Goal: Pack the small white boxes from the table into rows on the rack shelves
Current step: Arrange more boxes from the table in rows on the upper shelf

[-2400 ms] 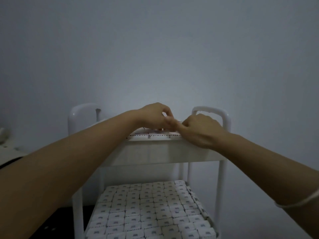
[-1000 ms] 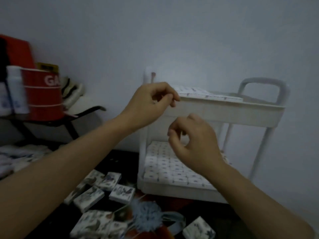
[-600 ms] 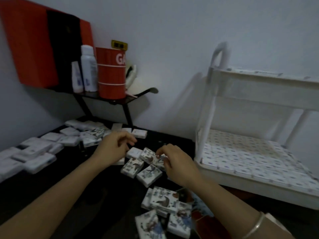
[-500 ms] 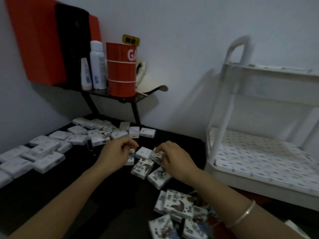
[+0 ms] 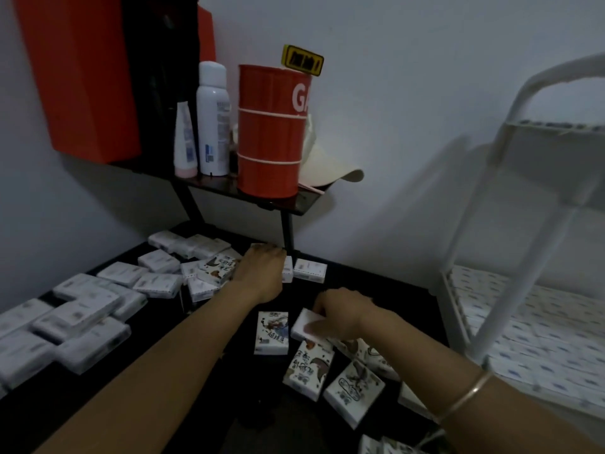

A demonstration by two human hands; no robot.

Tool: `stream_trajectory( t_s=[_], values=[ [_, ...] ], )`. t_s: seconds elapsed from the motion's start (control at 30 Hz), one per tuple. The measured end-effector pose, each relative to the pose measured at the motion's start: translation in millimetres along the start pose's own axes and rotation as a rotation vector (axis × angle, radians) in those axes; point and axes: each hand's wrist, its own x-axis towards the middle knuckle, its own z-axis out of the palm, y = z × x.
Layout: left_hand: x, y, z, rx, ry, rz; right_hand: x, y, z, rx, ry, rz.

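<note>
The right hand [image 5: 340,314] grips a small white box [image 5: 306,326], fingers curled over its far edge, low over the black table [image 5: 376,283]. The left hand [image 5: 262,270] rests farther back among scattered boxes [image 5: 157,286]; whether its fingers grip anything cannot be told. A white rack [image 5: 504,316] stands to the right, its lower shelf lined with boxes. A red can [image 5: 268,136] stands on a wall-side shelf [image 5: 262,195].

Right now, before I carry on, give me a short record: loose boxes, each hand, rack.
loose boxes: many on the black table, left and front
left hand: reaching over loose boxes at the table's far side; grip hidden
right hand: grips one white box
rack: to the right; lower shelf covered with rows of boxes
</note>
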Motion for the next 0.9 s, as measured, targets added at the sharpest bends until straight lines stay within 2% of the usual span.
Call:
stream_trajectory(
  t_s=[0.1,0.17,0.23,0.37,0.5,0.67,0.8,0.9],
  values=[
    [7.3,4.1,6.7,0.117,-0.162,0.002,-5.6,4.0,2.0,0.127,0.015,-0.014],
    [5.3,6.6,8.3,0.120,-0.162,0.013,-10.2,7.1,3.8,0.235,0.025,-0.012],
    [0.2,7.1,5.0,0.067,-0.114,0.062,-15.5,11.4,4.1,0.344,0.047,-0.004],
    [-13.7,5.6,-2.9,-0.205,-0.079,0.076,-29.8,20.6,2.8,0.437,0.124,-0.001],
    [-17.3,9.8,-4.9,-0.287,-0.125,0.068,-43.5,23.6,1.5,0.516,0.182,-0.042],
    [-16.6,14.9,-8.9,-0.350,-0.261,0.028,-61.1,25.7,-6.2,0.839,0.281,-0.080],
    [-23.5,27.6,-22.1,-0.315,-0.151,0.015,-85.0,30.4,-14.3,1.047,0.302,-0.121],
    [-32.5,41.5,-41.6,-0.506,-0.069,-0.017,-107.1,37.8,-20.2,1.075,0.327,-0.131]
  ],
)
